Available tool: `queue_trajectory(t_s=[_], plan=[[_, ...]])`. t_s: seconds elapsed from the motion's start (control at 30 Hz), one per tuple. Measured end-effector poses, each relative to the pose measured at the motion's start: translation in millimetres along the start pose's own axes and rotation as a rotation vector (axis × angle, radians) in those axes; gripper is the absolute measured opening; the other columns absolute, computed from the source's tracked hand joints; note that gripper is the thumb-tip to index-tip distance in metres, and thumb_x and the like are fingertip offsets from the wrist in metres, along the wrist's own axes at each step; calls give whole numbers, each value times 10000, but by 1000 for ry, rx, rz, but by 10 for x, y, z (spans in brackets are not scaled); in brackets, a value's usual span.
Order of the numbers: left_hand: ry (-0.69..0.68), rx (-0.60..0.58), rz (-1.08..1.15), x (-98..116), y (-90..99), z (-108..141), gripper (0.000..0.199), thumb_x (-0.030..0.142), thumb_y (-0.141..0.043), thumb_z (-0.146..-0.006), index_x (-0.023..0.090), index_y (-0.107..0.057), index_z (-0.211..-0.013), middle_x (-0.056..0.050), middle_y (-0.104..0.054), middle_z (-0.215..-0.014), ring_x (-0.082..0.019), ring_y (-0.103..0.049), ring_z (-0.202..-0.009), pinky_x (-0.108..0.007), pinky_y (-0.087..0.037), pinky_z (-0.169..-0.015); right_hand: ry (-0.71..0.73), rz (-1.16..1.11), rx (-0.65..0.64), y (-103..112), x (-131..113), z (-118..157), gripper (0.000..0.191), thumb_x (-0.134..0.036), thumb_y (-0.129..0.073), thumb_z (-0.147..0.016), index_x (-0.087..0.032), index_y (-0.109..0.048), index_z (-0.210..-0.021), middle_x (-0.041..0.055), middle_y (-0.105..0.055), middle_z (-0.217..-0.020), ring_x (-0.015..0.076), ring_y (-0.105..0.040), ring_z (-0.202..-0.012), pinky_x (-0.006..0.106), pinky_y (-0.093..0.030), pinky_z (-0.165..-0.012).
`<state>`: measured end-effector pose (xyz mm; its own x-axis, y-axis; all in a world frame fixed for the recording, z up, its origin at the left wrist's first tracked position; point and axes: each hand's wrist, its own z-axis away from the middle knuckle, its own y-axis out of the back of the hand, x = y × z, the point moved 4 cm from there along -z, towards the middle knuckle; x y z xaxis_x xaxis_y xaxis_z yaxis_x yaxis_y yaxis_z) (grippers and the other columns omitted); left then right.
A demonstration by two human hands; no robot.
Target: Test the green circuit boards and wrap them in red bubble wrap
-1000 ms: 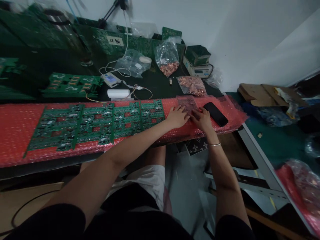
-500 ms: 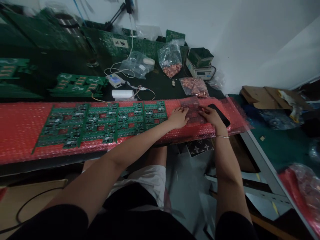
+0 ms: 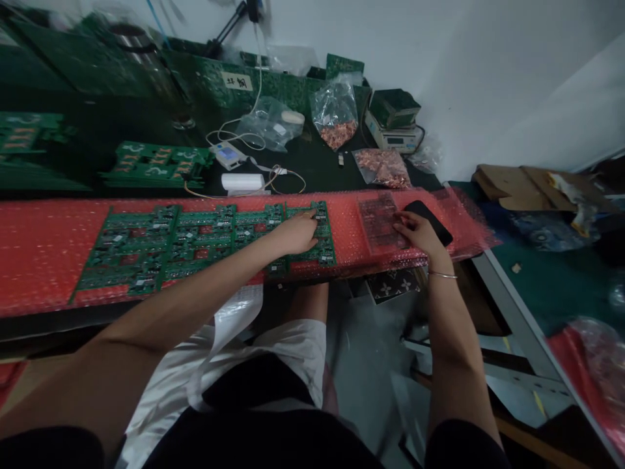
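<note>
Circuit boards (image 3: 193, 240): green, thin, flat, dotted with small parts, rectangular cut-outs, laid side by side in a row, left to centre of bench. Under them, red bubble wrap (image 3: 43, 254), shiny, dimpled, soft crinkled edge along bench front. Behind, far left: stack of bare-looking green panels (image 3: 29, 143), then a second stack (image 3: 159, 163), copper-toned marks on top. Clear cylindrical bottle (image 3: 163, 85) with metal band, upright, behind. Next: boxy device (image 3: 228, 156) with bluish screen, thin cable; smooth white roll (image 3: 242, 182) just in front. Left hand (image 3: 299, 233) over the rightmost board, thumb and forefinger spread apart; exact contact hidden. Glossy white strip (image 3: 239, 316) hangs below that forearm. Two clear plastic bags (image 3: 338, 133) of coppery bits behind, one standing, one flat. Pinkish see-through packet (image 3: 375, 225), rectangular, flat on the wrap. Right hand (image 3: 416, 229) at its right edge, thumb and fingertips close together; cannot tell if pinching. Metal bangle (image 3: 443, 275) on wrist. Black phone (image 3: 437, 225), smooth, rounded corners, partly behind that hand.
</note>
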<state>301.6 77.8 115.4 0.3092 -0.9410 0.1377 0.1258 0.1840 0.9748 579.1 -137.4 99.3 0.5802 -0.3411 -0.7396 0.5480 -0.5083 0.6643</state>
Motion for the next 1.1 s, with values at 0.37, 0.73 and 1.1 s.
queue_trajectory(t_s=[0.37, 0.73, 1.1], plan=[[-53, 111, 26, 197, 186, -116, 374, 240, -632, -930, 82, -711, -1259, -190, -566, -1525, -331, -589, -1377, -393, -447, -1192, 35, 52, -74, -15, -22, -13, 506, -471, -657, -855, -157, -772, -1235, 97, -796, -1108, 228, -660, -901, 386, -512, -888], [-50, 44, -32, 728, 140, -700, 341, 136, -575, -934, 98, -734, -1232, -213, -650, -1355, -356, -590, -1311, -474, -501, -1059, 67, 155, -68, 42, -215, -4, 553, -500, -623, -876, -131, -758, -1266, 80, -769, -943, 192, -601, -759, 330, -489, -734], [285, 217, 267, 603, -53, -407, 459, 322, -675, -938, 179, -662, -1374, -221, -447, -1555, -425, -425, -1457, -541, -444, -1126, 20, -36, -129, -310, -1041, -32, 623, -518, -635, -856, -125, -640, -1339, 42, -706, -860, 187, -599, -732, 319, -490, -690]])
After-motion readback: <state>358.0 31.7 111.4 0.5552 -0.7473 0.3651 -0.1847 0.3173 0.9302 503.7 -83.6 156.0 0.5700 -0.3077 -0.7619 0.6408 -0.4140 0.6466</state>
